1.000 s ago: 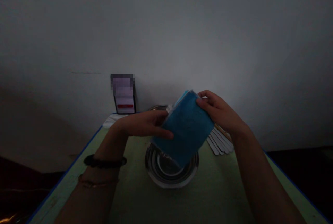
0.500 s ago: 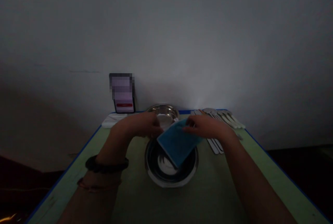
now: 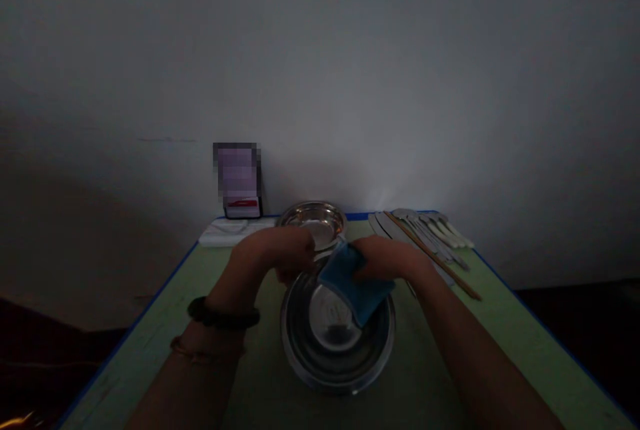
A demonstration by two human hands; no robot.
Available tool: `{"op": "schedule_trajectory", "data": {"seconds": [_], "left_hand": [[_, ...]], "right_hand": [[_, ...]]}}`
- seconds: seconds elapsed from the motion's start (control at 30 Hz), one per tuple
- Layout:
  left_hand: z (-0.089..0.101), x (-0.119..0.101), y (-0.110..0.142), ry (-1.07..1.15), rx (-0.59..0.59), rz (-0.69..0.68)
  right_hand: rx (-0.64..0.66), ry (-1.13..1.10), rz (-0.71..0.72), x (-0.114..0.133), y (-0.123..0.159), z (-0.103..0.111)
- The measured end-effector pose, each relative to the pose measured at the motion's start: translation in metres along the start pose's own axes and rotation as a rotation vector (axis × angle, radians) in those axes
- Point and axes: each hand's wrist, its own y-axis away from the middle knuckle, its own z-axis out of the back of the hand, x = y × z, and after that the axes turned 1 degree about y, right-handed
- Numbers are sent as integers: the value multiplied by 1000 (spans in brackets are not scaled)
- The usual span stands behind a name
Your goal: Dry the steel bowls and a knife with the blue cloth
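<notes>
Now the right hand (image 3: 383, 258) pinches limp blue cloth (image 3: 353, 289) over a round, shiny metal bowl (image 3: 337, 371); left hand (image 3: 294, 250), grip unclear.

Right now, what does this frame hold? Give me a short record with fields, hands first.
Left hand: at the front bowl's far left rim; grip unclear
Right hand: holds the blue cloth over the front bowl; whether the cloth touches it is unclear
Front bowl: metal, opening in view
Back bowl: metal, beyond the front one, near the wall
Right side: stick and cutlery on the green table
Far left: phone, upright
Light: dim
</notes>
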Motion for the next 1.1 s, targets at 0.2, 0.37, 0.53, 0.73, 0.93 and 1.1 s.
{"op": "schedule_trajectory", "data": {"seconds": [0.2,0.37,0.53,0.73,0.93,1.1], "left_hand": [[5,-6,4,-39,-196,-204],[8,-5,8,-89,-290,-370],[19,3,19,-39,-359,-230],[26,5,23,-75,-671,-114],[18,2,16,-89,-529,-155],[10,-3,9,-151,-511,-250]], "right_hand": [[-297,-131,219,1,3,9],[-393,-128,83,2,1,5],[-356,-237,76,-11,2,10],[-493,-342,-92,-20,0,16],[-463,-205,-3,-14,0,16],[-412,-167,110,-2,3,17]]}}
